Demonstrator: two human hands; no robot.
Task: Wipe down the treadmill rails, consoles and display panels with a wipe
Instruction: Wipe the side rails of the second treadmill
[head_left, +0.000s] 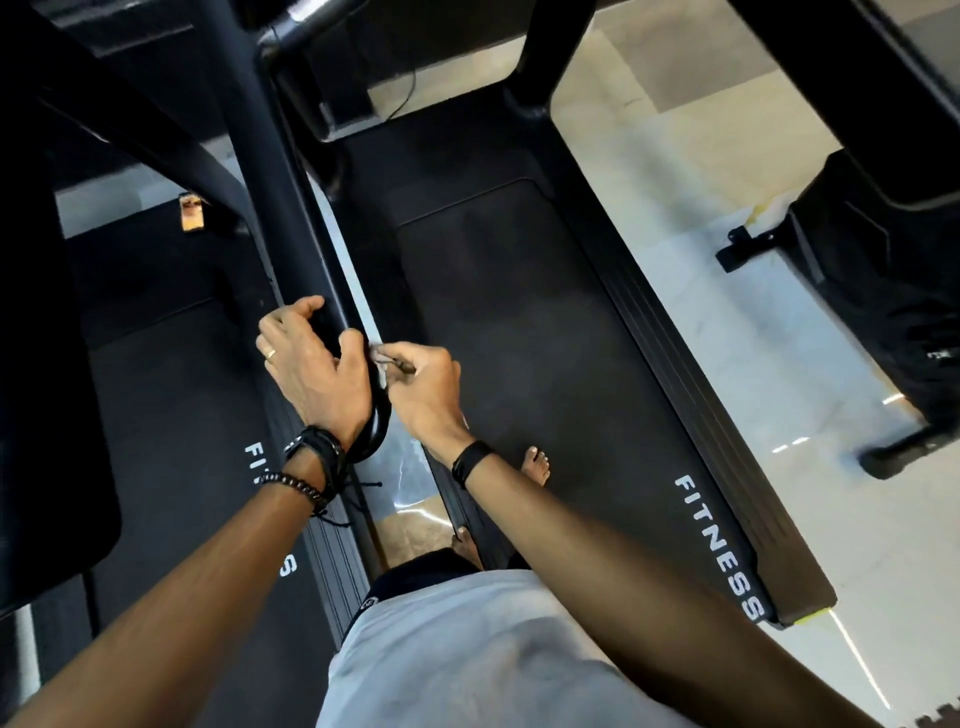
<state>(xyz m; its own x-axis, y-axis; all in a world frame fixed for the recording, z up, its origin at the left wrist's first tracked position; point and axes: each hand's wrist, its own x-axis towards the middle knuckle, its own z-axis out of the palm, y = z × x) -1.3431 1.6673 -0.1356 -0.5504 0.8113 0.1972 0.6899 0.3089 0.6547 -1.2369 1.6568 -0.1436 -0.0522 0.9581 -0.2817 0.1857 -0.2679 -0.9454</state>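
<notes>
Pinching a small pale wipe (378, 358) between thumb and fingertips, the right hand (423, 392) is holding it just beside the handrail (283, 218). The left hand (311, 358) is curling round the rail's near end, fingers hooked over the top and thumb underneath — gripping the rail itself, not the wipe. The two hands are almost touching, with the wipe between them; most of it is hidden, so how it is folded is unclear.

Progress, as a judgement: early. The wipe is sitting at the rail's near end, and the long run of the rail toward the console is lying ahead untouched as far as can be told — no wet streak is showing on the black surface. The far rail, console and display panels are mostly out of view at the top and appear to be left to do.

Room: the person is standing barefoot on the belt (519, 322), facing along the rail. A pale strip of floor (337, 244) is showing beside the rail, with a neighbouring treadmill (171, 415) close on the left. Sliding forward along the rail looks unobstructed until the upright joins it; wrist bands (317, 457) are riding near the rail's end cap.
</notes>
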